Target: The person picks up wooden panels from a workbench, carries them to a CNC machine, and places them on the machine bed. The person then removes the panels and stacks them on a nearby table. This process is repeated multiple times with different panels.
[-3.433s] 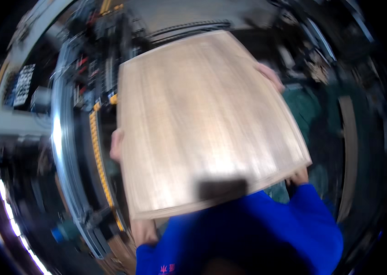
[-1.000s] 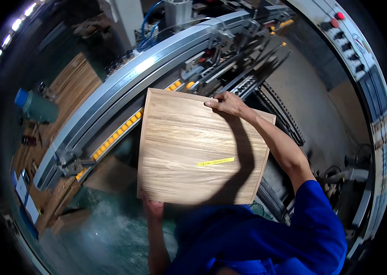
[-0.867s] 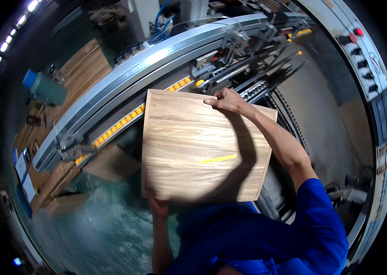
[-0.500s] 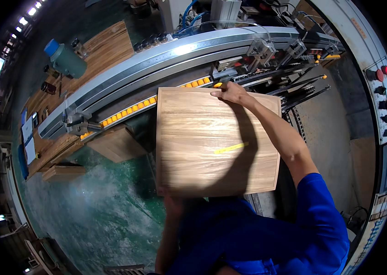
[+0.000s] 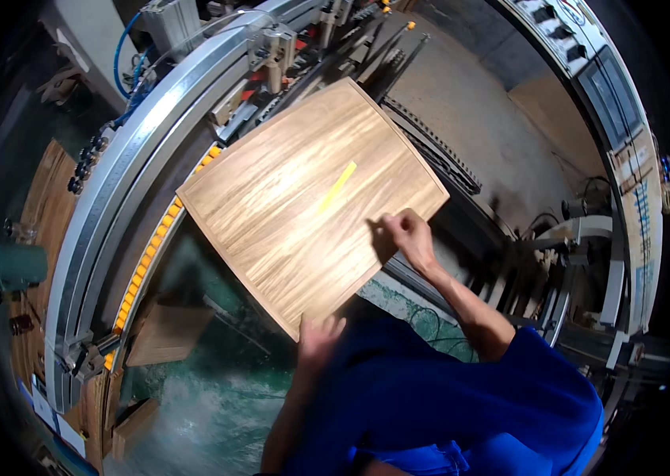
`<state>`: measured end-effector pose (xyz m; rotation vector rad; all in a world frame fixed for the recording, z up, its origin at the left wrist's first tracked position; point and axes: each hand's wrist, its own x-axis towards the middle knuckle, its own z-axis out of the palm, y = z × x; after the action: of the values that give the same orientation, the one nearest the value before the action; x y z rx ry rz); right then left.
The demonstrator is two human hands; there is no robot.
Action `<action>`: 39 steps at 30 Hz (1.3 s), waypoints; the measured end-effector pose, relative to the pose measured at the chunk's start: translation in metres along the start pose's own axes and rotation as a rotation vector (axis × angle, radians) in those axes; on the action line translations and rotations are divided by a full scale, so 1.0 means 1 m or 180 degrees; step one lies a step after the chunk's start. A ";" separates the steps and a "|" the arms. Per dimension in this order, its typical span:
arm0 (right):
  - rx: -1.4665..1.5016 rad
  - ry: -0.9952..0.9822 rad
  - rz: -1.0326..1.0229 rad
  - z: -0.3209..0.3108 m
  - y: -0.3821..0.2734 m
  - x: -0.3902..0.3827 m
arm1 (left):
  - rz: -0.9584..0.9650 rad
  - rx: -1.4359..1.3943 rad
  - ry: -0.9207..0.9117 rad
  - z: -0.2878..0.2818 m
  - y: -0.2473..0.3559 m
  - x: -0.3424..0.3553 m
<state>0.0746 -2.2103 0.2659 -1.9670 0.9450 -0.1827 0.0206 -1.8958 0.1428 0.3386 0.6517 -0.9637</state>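
Observation:
A framed rectangular wooden panel [image 5: 295,230] lies in front of me, tilted across the view, with a narrow yellow strip [image 5: 338,187] on its face. My left hand [image 5: 319,337], slightly blurred, grips its near corner, fingertips on the edge. Over the panel's right part is my right hand [image 5: 413,239], fingers curled together in a pinch and casting a shadow on the wood. Whether anything is between those fingers is hidden. The panel's far side reaches the machine's rail with yellow rollers [image 5: 147,266].
A curved-looking metal beam [image 5: 133,131] runs along the machine, with clamp units [image 5: 273,54] and dark bars beyond the panel. Another wooden panel [image 5: 168,333] leans below the rollers. At far left, a green bottle [image 5: 22,266] stands by a wooden bench. A control panel [image 5: 608,95] is at right.
My right hand has left the panel's far edge and moved nearer, over its right part. The view has swung right, and the panel appears turned anticlockwise. My left hand stays at the near corner.

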 end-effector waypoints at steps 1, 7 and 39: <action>0.0282 0.0724 -0.0033 -0.003 0.062 -0.003 | -0.0124 0.0057 0.0068 0.007 -0.003 0.000; 0.2983 0.0161 0.1597 0.051 0.095 -0.034 | -0.0453 0.0280 0.0023 0.001 -0.014 0.002; 0.2182 -0.0243 0.1658 0.064 0.090 0.123 | 0.1452 0.1533 0.0866 0.054 0.104 0.083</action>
<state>0.1415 -2.2770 0.1302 -1.0605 1.1260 -0.1099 0.1606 -1.9226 0.1285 1.0139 0.5462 -0.6271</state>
